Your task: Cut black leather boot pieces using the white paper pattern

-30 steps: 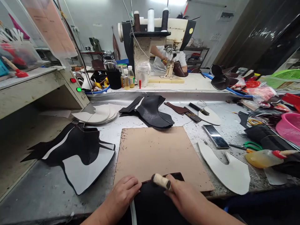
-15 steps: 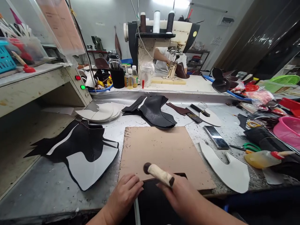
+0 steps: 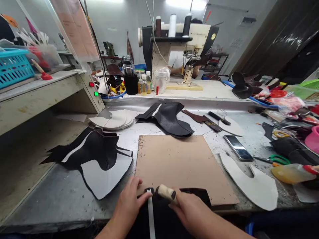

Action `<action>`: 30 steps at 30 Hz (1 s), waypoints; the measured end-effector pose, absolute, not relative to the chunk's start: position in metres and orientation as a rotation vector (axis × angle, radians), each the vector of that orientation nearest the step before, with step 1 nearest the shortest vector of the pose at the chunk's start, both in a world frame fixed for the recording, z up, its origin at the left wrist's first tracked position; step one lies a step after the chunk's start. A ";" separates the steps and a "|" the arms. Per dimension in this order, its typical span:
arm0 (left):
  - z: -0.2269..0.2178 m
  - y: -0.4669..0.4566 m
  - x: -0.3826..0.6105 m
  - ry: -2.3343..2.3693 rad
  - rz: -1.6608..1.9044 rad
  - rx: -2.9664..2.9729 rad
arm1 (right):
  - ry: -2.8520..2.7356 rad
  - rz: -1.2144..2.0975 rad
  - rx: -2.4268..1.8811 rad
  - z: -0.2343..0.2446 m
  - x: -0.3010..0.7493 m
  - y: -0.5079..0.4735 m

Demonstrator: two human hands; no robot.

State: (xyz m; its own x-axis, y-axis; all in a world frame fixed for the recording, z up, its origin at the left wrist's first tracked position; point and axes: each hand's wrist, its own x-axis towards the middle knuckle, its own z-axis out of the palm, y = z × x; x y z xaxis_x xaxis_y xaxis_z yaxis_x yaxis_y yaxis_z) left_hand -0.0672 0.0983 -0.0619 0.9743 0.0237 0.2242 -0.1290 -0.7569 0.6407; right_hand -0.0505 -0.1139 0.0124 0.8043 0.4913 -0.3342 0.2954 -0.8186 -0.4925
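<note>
In the head view, the right hand point(image 3: 193, 209) is closed around a short tool with a pale handle point(image 3: 166, 192), whose dark end touches the black leather piece point(image 3: 184, 202) at the near edge of the brown board point(image 3: 179, 162). The left hand point(image 3: 129, 202) lies flat with its fingers pressing on the same piece, beside a white strip point(image 3: 150, 212). A stack of black and white cut pieces point(image 3: 97, 159) lies to the left of the board, and a white sole-shaped piece point(image 3: 251, 184) lies to the right, near a phone point(image 3: 238, 148).
</note>
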 end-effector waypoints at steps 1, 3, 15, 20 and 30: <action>-0.055 0.100 -0.065 0.028 0.100 2.441 | -0.587 0.635 -2.569 0.012 -0.051 -0.116; -0.042 0.099 -0.058 0.103 -0.235 2.484 | -0.575 0.645 -2.570 0.015 -0.051 -0.120; -0.060 0.096 -0.058 -0.511 0.278 2.317 | -0.501 0.700 -2.582 0.019 -0.050 -0.126; -0.069 0.103 -0.071 -0.809 0.547 2.333 | -0.547 0.676 -2.518 0.014 -0.049 -0.119; -0.067 0.102 -0.071 -0.912 0.732 2.409 | -0.563 0.537 -2.399 0.018 -0.050 -0.113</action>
State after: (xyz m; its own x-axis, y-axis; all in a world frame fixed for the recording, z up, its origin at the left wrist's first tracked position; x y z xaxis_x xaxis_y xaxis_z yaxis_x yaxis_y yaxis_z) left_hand -0.0714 0.1023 -0.0673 0.6385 -0.4585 0.6181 -0.7028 -0.6747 0.2256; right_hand -0.0500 -0.1130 0.0182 0.8275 0.5086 -0.2378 0.2613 -0.7238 -0.6386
